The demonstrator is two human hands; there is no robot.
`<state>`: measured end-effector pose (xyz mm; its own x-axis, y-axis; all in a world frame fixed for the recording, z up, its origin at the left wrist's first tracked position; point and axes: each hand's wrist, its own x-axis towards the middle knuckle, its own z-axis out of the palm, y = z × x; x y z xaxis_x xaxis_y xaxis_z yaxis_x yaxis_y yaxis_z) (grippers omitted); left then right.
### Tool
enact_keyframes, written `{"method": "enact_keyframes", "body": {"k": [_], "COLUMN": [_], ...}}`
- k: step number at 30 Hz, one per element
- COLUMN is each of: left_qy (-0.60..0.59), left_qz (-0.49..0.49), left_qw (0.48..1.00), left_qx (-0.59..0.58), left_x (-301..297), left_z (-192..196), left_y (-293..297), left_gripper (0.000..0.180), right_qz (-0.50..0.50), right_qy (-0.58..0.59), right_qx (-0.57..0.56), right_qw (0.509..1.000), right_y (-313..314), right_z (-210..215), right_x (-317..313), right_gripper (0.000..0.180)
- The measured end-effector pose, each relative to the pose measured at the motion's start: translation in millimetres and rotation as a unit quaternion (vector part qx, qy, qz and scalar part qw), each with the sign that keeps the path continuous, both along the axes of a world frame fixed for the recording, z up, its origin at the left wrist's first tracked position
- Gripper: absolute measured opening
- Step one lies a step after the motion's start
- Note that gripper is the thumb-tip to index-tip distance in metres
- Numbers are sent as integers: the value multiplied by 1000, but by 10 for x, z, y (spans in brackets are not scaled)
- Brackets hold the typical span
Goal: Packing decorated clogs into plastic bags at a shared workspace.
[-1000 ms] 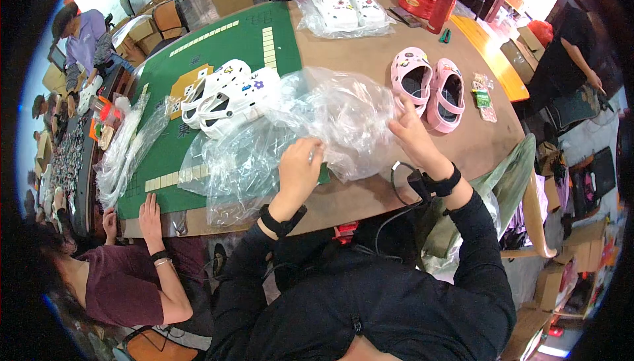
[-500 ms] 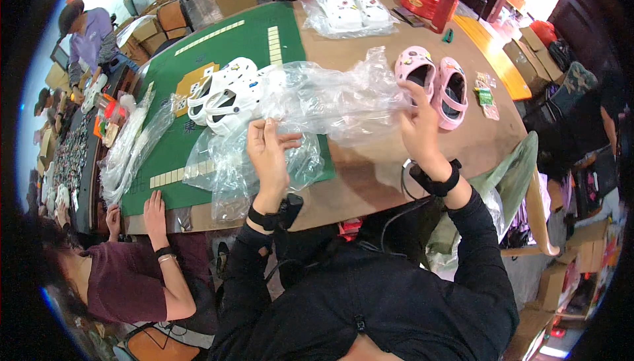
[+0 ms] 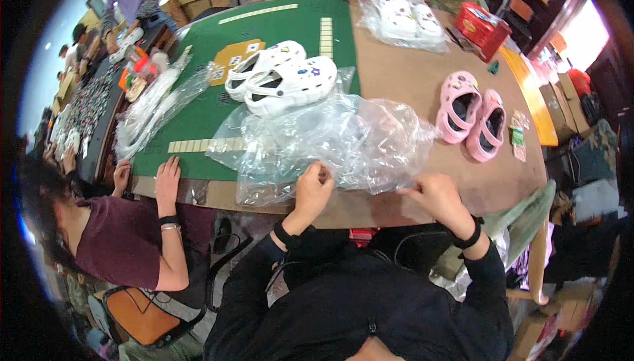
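Down at the near table edge: left hand [image 3: 313, 188] pinched on the near edge of the clear plastic bag [image 3: 330, 143], fingers curled tight over the film. Right hand [image 3: 432, 196] likewise closed on the same bag's near edge, further to the right, knuckles up. Hands apart from each other, a stretch of bag edge between them. Black bands on both wrists, black sleeves below.

Bag itself crumpled and spread flat-ish over the brown table [image 3: 409, 77], reaching from the hands back toward the pair of white clogs [image 3: 281, 77]. Clogs side by side on the green mat [image 3: 277, 24], toes pointing right, small coloured charms on top, the nearer one touching or just beside the bag's far edge; cannot tell which.

Right of the bag, a pair of pink clogs [image 3: 470, 117], set close together, apart from the bag. Just beyond them a few small coloured packets [image 3: 517, 135].

Further back, another clear bag with white clogs inside [image 3: 406, 21], under the hands of a person in red at the far side. Beside it a red box [image 3: 481, 28].

Left, more loose plastic bags [image 3: 155, 107] heaped on the mat's edge. Near left, a seated person in a maroon shirt [image 3: 119, 242], one hand flat on the table edge.
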<state>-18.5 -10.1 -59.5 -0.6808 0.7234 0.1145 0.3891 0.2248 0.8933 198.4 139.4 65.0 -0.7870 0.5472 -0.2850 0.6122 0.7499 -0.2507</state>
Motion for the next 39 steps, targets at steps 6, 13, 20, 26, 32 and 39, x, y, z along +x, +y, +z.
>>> {"method": "enact_keyframes", "body": {"k": [6, 13, 20, 26, 32, 39], "left_qy": [27, 124, 60, -74, 64, -264], "left_qz": [-46, -254, -222, -110, 45, -3], "left_qw": [998, 957, 958, 945, 991, 956], "left_qx": [-17, 60, 170, 297, 104, 126], "left_x": [151, 206, 185, 220, 126, 209], "left_z": [230, 278, 588, 538, 138, 125], "left_y": [27, -287, -349, -138, 66, 49], "left_gripper": [14, 12, 21, 20, 42, 18], "right_qz": [273, 184, 95, 93, 190, 30], "right_qy": [311, 214, 369, 374, 243, 290], "right_qx": [17, -46, 207, 340, 277, 196], "right_qw": [910, 958, 901, 858, 910, 936], "right_y": [-224, -178, 34, 65, -220, -286], "right_z": [-398, -478, -550, -491, -615, -710], "right_x": [-338, -694, -733, -472, -326, -483], "right_gripper": [31, 46, 38, 60, 42, 33]}}
